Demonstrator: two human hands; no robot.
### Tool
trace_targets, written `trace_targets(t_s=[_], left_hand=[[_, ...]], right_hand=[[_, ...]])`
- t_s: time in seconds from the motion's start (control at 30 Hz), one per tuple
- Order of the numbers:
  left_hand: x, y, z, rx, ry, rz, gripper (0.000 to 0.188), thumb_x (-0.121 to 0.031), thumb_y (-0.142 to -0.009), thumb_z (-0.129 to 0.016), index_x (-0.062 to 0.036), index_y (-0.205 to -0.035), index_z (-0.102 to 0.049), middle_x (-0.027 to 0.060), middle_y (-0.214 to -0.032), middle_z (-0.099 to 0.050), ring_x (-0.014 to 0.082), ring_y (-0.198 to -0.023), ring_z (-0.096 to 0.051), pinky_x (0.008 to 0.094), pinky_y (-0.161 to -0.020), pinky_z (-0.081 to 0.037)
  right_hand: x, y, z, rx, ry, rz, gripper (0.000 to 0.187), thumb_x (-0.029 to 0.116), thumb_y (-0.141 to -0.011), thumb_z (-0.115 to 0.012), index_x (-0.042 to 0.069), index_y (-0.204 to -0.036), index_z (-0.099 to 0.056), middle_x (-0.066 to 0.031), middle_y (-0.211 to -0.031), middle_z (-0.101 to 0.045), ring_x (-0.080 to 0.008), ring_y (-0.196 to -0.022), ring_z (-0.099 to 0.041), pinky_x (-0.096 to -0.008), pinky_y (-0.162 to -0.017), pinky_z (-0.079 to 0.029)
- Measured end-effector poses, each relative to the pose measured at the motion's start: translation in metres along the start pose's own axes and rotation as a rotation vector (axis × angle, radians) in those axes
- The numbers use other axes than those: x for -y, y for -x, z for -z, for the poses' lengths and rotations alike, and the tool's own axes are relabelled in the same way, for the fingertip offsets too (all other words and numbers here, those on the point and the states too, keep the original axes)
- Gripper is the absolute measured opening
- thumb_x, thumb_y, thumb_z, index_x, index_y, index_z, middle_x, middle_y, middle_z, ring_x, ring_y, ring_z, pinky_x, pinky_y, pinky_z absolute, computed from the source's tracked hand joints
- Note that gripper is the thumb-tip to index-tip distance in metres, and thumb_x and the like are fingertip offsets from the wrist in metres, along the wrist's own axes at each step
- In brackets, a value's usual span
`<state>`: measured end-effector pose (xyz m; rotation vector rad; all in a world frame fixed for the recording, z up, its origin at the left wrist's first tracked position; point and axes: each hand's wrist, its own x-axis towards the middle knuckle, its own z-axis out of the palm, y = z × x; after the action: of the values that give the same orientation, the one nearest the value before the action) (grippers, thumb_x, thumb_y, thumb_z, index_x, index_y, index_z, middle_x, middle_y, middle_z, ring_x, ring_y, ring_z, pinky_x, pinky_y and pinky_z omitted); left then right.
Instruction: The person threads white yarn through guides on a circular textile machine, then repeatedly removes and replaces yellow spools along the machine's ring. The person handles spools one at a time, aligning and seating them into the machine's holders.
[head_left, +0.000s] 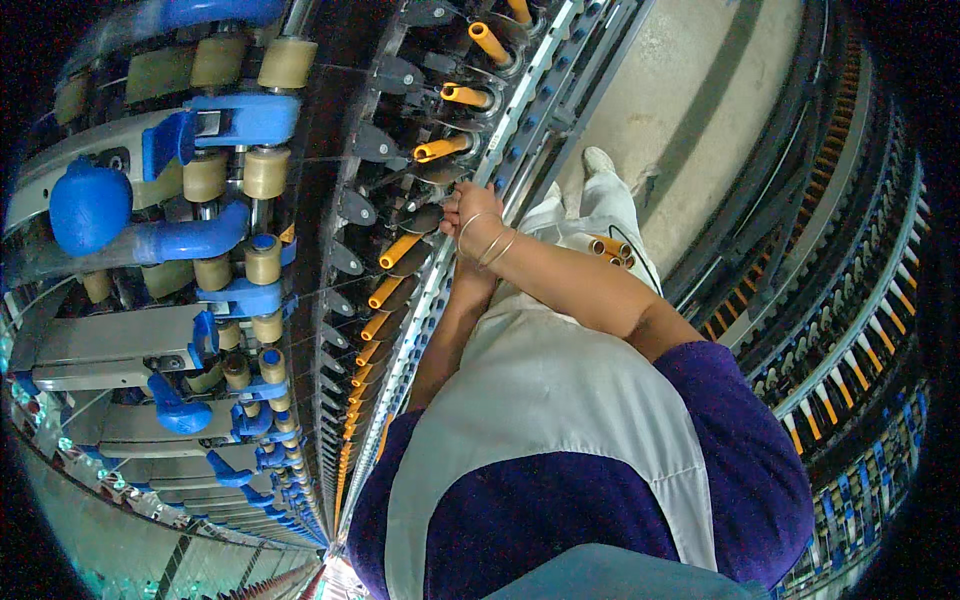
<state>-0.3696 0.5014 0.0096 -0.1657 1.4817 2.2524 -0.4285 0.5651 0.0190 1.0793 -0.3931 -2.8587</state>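
Both my hands are together at the spindle row of a spinning machine, in the gap between an orange bobbin tube (441, 148) and another orange tube (400, 250). My right hand (478, 212), with thin bangles at the wrist, has its fingers curled in a pinch. Whatever those fingers hold is too small or too hidden to make out. Below it, my left hand (476, 272) is mostly covered by my right hand and wrist, so its fingers do not show clearly. A pale metal rail (425, 300) runs close beside both hands.
Rollers (264, 172) and blue-handled grey arms (90, 205) line the machine at left. Several tubes (612, 248) stick out at my white apron (560, 380). A second machine with orange tubes (825, 400) stands at right, across the concrete aisle floor (690, 110).
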Motion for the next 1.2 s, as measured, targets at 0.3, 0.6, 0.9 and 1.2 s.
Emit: trace_targets(t_s=[0.3, 0.6, 0.9, 1.2], left_hand=[[-0.001, 0.0, 0.002, 0.012, 0.004, -0.001, 0.016, -0.009, -0.086, -0.053, -0.0091, -0.101, -0.053, 0.0043, -0.105, -0.055, 0.0178, -0.095, -0.054, 0.0316, -0.087, -0.042], [-0.002, 0.0, 0.006, 0.012, -0.005, 0.012, 0.016, -0.009, -0.086, -0.053, -0.0088, -0.101, -0.054, 0.0044, -0.105, -0.055, 0.018, -0.094, -0.054, 0.0318, -0.087, -0.042], [-0.006, 0.002, 0.014, -0.011, 0.0, 0.054, 0.015, -0.009, -0.086, -0.053, -0.0086, -0.101, -0.054, 0.0045, -0.104, -0.056, 0.0183, -0.093, -0.055, 0.032, -0.087, -0.042], [-0.01, 0.003, 0.017, -0.023, 0.01, 0.077, 0.015, -0.009, -0.086, -0.053, -0.0084, -0.101, -0.054, 0.0046, -0.104, -0.056, 0.0185, -0.093, -0.055, 0.0322, -0.086, -0.042]], right_hand=[[-0.001, 0.002, 0.006, 0.12, -0.056, -0.038, 0.061, 0.068, -0.085, -0.035, 0.01, -0.1, -0.051, 0.001, -0.07, -0.041, -0.0142, -0.056, -0.038, -0.0318, -0.05, -0.033], [-0.001, -0.013, 0.018, 0.132, -0.424, -0.209, 0.036, 0.05, -0.087, -0.049, 0.014, -0.082, -0.051, 0.0014, -0.064, -0.042, -0.0129, -0.051, -0.039, -0.0306, -0.046, -0.035], [0.01, -0.01, -0.019, -0.501, 0.208, -0.141, 0.033, 0.043, -0.085, -0.052, 0.011, -0.079, -0.05, -0.0038, -0.063, -0.047, -0.0166, -0.05, -0.039, -0.0296, -0.044, -0.032], [0.012, 0.005, -0.044, -0.4, -0.038, -0.154, 0.047, 0.06, -0.086, -0.045, 0.014, -0.078, -0.053, 0.0017, -0.062, -0.047, -0.0133, -0.048, -0.037, -0.0272, -0.042, -0.029]])
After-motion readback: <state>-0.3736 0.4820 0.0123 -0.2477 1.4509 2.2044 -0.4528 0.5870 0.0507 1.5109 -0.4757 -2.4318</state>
